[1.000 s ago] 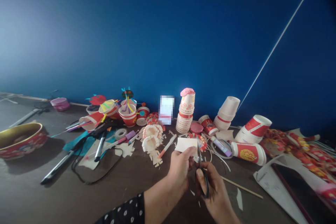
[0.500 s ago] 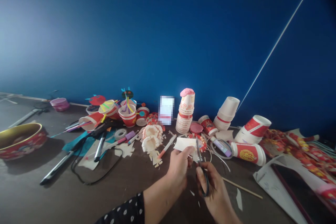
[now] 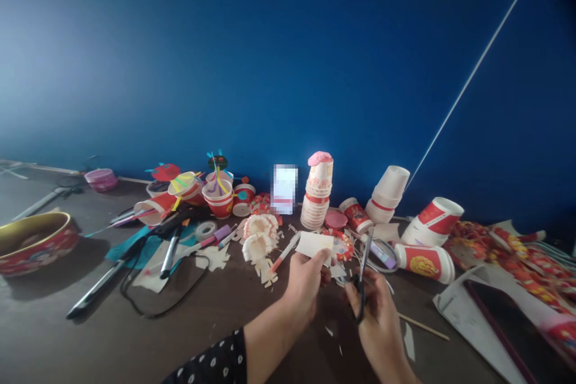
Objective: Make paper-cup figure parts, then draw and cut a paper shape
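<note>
Pinched between the thumb and fingers of my left hand (image 3: 306,285) is a small piece of white paper (image 3: 314,244), held above the table. My right hand (image 3: 375,315) grips a pair of scissors (image 3: 365,264) with dark handles, blades pointing up and away. The scissors are apart from the paper, a little to its right. Below my hands, thin paper scraps (image 3: 330,331) lie on the dark table. A marker with an orange end (image 3: 285,252) rests just left of the paper.
A tall stack of paper cups (image 3: 317,195) stands behind my hands, beside a bright phone-like screen (image 3: 285,189). Decorated cups (image 3: 218,199) and a round tin (image 3: 38,243) are to the left. Tipped cups (image 3: 425,261) and a dark phone (image 3: 517,327) lie right, near a wooden stick (image 3: 423,325).
My right hand has moved right with the scissors, taking the blades away from the paper. My left hand still holds the paper in almost the same place.
</note>
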`<state>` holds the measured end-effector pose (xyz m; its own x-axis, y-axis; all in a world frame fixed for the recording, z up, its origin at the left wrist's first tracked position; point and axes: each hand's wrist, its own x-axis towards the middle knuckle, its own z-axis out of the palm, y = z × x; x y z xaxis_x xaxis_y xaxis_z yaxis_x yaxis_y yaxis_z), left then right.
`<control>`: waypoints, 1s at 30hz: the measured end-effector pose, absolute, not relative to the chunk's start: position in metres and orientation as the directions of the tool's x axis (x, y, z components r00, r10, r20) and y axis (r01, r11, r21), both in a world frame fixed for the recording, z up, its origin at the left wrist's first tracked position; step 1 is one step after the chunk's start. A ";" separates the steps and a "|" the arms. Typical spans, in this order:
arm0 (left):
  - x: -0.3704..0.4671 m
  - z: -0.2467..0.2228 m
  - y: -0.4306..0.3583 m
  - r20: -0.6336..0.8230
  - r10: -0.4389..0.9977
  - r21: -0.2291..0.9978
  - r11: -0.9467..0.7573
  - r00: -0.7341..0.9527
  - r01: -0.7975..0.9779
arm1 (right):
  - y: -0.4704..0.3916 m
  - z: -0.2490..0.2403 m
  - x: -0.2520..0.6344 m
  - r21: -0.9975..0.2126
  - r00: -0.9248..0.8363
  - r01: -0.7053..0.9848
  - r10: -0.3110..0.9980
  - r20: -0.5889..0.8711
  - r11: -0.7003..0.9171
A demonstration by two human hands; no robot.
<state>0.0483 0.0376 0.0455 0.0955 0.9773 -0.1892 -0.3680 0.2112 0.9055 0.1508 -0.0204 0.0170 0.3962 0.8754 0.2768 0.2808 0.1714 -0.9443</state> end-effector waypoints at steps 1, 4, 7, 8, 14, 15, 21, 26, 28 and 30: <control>0.048 0.044 0.038 -0.193 0.975 0.909 0.219 0.108 -0.354 | -0.020 0.018 0.152 -0.945 0.398 0.281 0.875 0.275 0.169; 0.049 0.041 0.038 -0.205 0.961 0.904 0.259 0.188 -0.339 | -0.018 0.020 0.159 -0.958 0.412 0.247 0.878 0.243 0.149; 0.050 0.040 0.036 -0.181 0.937 0.904 0.278 0.298 -0.325 | -0.016 0.021 0.167 -0.973 0.465 0.186 0.860 0.211 0.137; 0.050 0.040 0.035 -0.167 0.930 0.910 0.272 0.326 -0.311 | -0.016 0.021 0.170 -0.979 0.480 0.148 0.856 0.194 0.139; 0.049 0.040 0.029 -0.099 0.882 0.942 0.233 0.460 -0.243 | -0.014 0.021 0.173 -0.961 0.437 -0.203 0.896 0.083 0.189; 0.049 0.038 0.029 -0.093 0.874 0.943 0.231 0.477 -0.240 | -0.014 0.020 0.173 -0.957 0.408 -0.230 0.910 0.072 0.179; 0.049 0.036 0.031 -0.092 0.857 0.930 0.255 0.507 -0.263 | -0.016 0.016 0.171 -0.954 0.309 -0.265 0.949 0.055 0.141; 0.048 0.038 0.035 -0.112 0.894 0.946 0.230 0.435 -0.230 | -0.016 0.015 0.168 -0.960 0.302 -0.238 0.951 0.071 0.148; 0.049 0.035 0.036 -0.095 0.910 0.947 0.208 0.403 -0.245 | -0.015 0.014 0.167 -0.965 0.317 -0.199 0.943 0.101 0.170; 0.050 0.032 0.036 -0.081 0.913 0.943 0.201 0.400 -0.267 | -0.015 0.012 0.167 -0.972 0.339 -0.143 0.932 0.131 0.188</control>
